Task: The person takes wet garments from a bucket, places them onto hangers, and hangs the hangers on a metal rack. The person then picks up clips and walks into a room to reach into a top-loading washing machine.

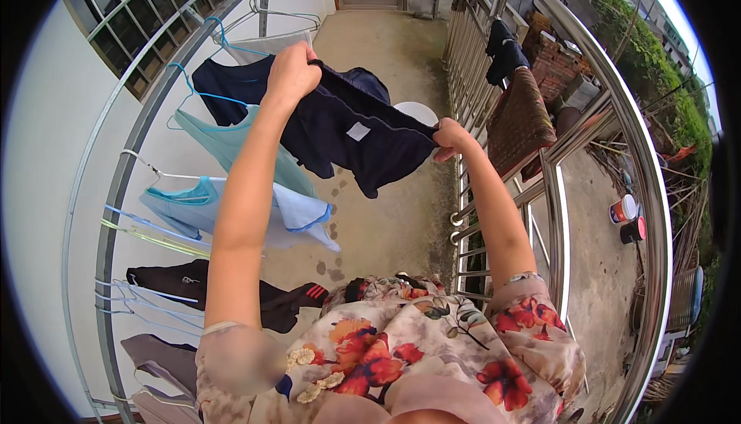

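Note:
Dark navy shorts hang stretched between my two raised hands, waistband up, with a small white label on the inside. My left hand is closed on one end of the waistband, near the hanging rail. The other end is pinched by my right hand, close to the metal railing. Just left of the shorts, a dark navy garment hangs on a blue hanger. Part of a white round basin shows on the floor behind the shorts.
A grey rail on the left bears a teal top, a light blue shirt, dark trousers and several bare hangers. On the right, a steel railing carries a brown patterned cloth and a dark garment.

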`<state>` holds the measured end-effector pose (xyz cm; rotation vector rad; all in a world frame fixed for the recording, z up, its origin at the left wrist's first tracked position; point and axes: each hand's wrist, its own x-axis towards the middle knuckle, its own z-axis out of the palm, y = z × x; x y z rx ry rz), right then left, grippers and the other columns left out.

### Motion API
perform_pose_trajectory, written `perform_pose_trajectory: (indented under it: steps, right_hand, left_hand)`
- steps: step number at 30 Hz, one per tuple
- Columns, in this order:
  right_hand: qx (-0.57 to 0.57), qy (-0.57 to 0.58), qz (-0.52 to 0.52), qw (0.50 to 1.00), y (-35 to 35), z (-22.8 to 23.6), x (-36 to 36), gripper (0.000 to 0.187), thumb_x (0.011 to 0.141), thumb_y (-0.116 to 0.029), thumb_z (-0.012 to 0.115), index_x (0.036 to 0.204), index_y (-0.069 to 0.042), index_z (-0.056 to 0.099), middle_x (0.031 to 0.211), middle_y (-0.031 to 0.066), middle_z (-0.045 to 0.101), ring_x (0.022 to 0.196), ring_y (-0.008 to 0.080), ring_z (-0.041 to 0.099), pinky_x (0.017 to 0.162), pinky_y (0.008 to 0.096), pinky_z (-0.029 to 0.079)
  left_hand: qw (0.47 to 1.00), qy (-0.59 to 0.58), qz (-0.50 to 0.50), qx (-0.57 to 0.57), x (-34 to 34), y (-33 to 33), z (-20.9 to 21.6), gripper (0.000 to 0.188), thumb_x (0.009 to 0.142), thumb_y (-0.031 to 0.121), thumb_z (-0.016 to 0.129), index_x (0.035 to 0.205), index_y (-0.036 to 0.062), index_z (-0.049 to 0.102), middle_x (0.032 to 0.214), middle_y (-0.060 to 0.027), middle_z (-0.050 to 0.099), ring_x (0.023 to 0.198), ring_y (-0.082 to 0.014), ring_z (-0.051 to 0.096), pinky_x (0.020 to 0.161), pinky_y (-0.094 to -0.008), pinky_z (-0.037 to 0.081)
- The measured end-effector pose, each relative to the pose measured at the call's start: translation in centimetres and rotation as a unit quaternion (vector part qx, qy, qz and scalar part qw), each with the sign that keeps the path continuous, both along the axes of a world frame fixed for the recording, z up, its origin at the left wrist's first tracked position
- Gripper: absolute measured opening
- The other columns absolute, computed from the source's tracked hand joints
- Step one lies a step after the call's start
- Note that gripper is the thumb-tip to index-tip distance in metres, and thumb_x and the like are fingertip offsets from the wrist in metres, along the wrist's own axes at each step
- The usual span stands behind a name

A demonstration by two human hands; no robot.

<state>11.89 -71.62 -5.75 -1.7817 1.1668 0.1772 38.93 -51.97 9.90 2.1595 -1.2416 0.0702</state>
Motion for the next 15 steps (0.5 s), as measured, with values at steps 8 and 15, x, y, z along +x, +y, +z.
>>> perform_pose_trajectory:
  steps: [8,15]
  right_hand:
    - [0.029,-0.303,-0.008,0.952,-1.6,11.1,-0.2,0.038,0.081,0.012,0.039,0.111,0.006,0.061,0.098,0.0145,0.066,0.079,0.0246,0.069,0.063,0.0325,0.061]
    - [-0.128,-0.312,0.156,0.929,3.8,15.5,3.1,0.038,0.069,0.013,0.048,0.101,0.005,0.068,0.085,0.0057,0.067,0.079,0.0119,0.06,0.069,0.0249,0.047]
  left_hand:
    - [0.979,-0.076,-0.026,0.186,0.0,3.4,-5.8,0.025,0.07,-0.001,0.054,0.091,0.0019,0.068,0.094,-0.0197,0.068,0.094,-0.0361,0.064,0.084,-0.0413,0.051]
    - [0.938,0.088,-0.32,0.099,-8.2,1.9,-2.3,0.105,0.07,0.035,0.082,0.146,-0.0024,0.021,0.143,-0.0269,0.036,0.133,-0.0357,0.04,0.11,-0.0386,0.034]
